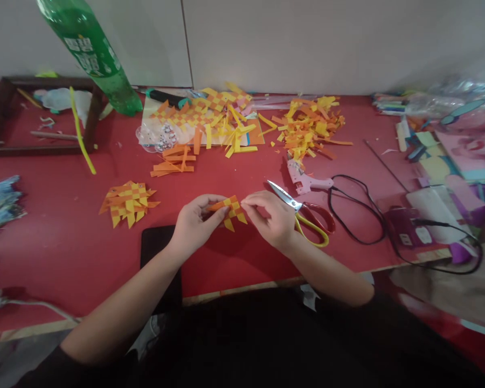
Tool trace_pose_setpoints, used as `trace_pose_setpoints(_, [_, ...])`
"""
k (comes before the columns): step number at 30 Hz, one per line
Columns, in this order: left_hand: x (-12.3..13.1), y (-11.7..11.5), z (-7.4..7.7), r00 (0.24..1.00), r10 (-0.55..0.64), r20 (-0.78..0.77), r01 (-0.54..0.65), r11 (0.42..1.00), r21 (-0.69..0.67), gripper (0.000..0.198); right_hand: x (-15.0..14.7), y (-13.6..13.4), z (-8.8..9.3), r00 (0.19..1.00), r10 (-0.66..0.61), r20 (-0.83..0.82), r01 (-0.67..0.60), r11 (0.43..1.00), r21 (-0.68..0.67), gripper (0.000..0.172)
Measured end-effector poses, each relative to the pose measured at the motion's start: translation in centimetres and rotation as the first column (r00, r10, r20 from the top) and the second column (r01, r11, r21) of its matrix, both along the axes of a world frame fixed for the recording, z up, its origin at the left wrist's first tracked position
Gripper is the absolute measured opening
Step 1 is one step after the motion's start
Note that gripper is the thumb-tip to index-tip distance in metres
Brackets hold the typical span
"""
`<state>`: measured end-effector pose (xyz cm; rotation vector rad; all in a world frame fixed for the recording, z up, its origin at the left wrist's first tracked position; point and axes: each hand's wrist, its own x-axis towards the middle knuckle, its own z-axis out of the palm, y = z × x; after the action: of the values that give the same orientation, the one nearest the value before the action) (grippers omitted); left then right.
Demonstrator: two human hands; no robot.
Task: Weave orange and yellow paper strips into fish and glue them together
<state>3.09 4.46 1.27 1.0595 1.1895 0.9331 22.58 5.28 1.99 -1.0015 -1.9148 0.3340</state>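
Observation:
Between the thumb and fingers of my left hand (196, 222) is a small woven paper fish (233, 210), a checkered orange and yellow piece with pointed strips hanging below. My right hand (271, 218) is closed in a pinch just beside the fish's right end. What those fingertips hold, if anything, is too small to make out. Scissors (297, 206) with red and yellow handles lie right behind my right hand, blades apart. Further left on the red table (84, 258) rest finished-looking woven paper fish (130, 202), bunched together.
Behind my hands lie orange strips (175, 161), woven pieces on a board (254, 132) and a heap of paper scraps (311, 124). A pink glue gun (307, 178) trails a black cord. A green bottle (101, 64), brown tray (40, 148) and black phone-like slab (157, 242) stand or lie leftward.

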Motion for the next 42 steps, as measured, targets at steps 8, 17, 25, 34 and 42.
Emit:
trace_pose_setpoints(8, [0.0,0.2,0.2,0.998,0.01,-0.057,-0.009,1.0,0.029,0.026,0.0,0.1,0.3,0.999,-0.013,-0.04,0.011,0.999,-0.046,0.012])
trace_pose_setpoints(17, [-0.1,0.2,0.1,0.995,0.005,-0.096,0.001,0.998,0.063,0.025,-0.4,-0.1,-0.2,0.997,-0.019,-0.071,0.01,0.992,-0.128,0.009])
trace_pose_setpoints(25, [0.0,0.1,0.0,0.992,-0.008,-0.126,0.017,0.997,0.074,0.024,-0.3,0.0,-0.5,0.997,-0.034,-0.068,0.025,0.992,-0.125,0.007])
trace_pose_setpoints(34, [-0.1,0.0,0.3,0.983,-0.054,-0.176,0.071,0.993,0.09,0.022,-0.2,0.0,-1.1,1.0,0.0,0.014,0.0,0.999,-0.047,0.01])
trace_pose_setpoints(42, [0.0,0.0,0.5,0.981,-0.099,-0.164,0.119,0.986,0.113,0.021,-0.1,0.1,-1.1,0.999,0.009,0.034,-0.01,1.0,0.024,0.016])
